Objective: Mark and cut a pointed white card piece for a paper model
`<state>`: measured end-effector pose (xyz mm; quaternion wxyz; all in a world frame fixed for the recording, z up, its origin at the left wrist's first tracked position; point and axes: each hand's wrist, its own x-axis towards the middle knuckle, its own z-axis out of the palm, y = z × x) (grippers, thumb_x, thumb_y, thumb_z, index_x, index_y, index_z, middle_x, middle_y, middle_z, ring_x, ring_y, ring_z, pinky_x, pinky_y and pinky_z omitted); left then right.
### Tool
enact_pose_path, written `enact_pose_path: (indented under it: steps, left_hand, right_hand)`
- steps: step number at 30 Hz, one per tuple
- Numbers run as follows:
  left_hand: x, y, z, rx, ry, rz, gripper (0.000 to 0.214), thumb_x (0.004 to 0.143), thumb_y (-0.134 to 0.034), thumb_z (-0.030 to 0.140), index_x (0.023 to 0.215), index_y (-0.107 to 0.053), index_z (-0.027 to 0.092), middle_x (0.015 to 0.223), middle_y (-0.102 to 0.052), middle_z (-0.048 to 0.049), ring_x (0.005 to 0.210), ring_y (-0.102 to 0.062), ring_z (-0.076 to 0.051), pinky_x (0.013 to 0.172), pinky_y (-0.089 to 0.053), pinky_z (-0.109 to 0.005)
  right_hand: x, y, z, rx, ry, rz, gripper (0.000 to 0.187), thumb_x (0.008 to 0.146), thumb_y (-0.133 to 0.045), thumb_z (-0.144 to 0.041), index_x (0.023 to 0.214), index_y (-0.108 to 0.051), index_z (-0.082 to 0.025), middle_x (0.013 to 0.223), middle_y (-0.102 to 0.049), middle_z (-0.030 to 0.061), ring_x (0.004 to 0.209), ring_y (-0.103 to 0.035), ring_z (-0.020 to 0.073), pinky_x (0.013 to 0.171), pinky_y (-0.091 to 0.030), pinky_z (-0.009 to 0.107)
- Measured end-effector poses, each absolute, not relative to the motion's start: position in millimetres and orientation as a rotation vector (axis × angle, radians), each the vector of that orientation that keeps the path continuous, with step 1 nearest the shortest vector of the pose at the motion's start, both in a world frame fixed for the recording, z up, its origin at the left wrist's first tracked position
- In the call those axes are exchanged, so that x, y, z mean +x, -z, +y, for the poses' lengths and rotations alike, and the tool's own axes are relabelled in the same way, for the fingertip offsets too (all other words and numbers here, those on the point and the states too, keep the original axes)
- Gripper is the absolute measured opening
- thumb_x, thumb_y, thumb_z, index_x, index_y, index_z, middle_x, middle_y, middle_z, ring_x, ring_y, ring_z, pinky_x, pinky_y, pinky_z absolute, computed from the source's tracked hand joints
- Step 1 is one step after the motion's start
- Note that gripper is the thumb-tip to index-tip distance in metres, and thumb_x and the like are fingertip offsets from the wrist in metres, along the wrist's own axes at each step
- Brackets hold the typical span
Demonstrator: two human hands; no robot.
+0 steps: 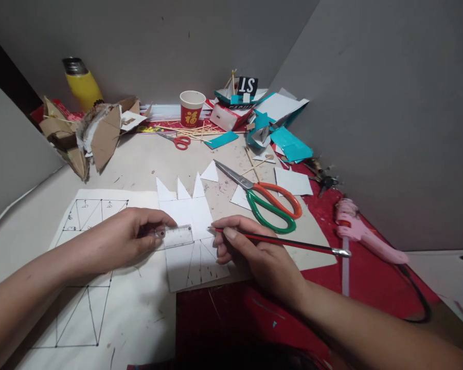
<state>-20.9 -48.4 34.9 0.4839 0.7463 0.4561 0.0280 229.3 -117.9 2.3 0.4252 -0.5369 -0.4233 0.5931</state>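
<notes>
Between the fingers and thumb of my left hand [139,231] is a short clear ruler [179,235], lying across a white card [181,213]. The card's far edge is cut into pointed triangles, and pencil lines fan out over its near part. My right hand [250,244] pinches a red and black pencil [289,241], its tip close to the card just right of the ruler. Under my left forearm lies a paper sheet [139,313] drawn with rectangles and diagonals. Large scissors [268,198] with green and orange handles rest beyond my right hand.
A pink glue gun [360,226] lies on the red surface at right, its cord trailing nearer. Small red scissors [181,142], wooden sticks [189,131] and a paper cup [192,108] are at the back. Cardboard pieces [104,133] and a yellow bottle [83,87] stand back left; teal scraps [291,144] lie back right.
</notes>
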Motion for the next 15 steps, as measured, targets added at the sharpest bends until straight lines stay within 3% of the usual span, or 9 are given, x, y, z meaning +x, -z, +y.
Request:
enact_pose_path:
  steps: [15]
  left_hand:
    - [-21.9, -36.6, -47.6, 1.858, -0.009, 1.139, 0.032, 0.090, -0.053, 0.032, 0.120, -0.064, 0.033, 0.082, -0.062, 0.0016, 0.073, -0.057, -0.017, 0.066, -0.044, -0.031]
  right_hand:
    - [227.1, -3.0, -118.0, -1.337, -1.473, -1.097, 0.029, 0.087, -0.064, -0.043, 0.097, -0.066, -0.016, 0.076, -0.065, 0.0013, 0.062, -0.061, 0.0110, 0.060, -0.057, 0.025]
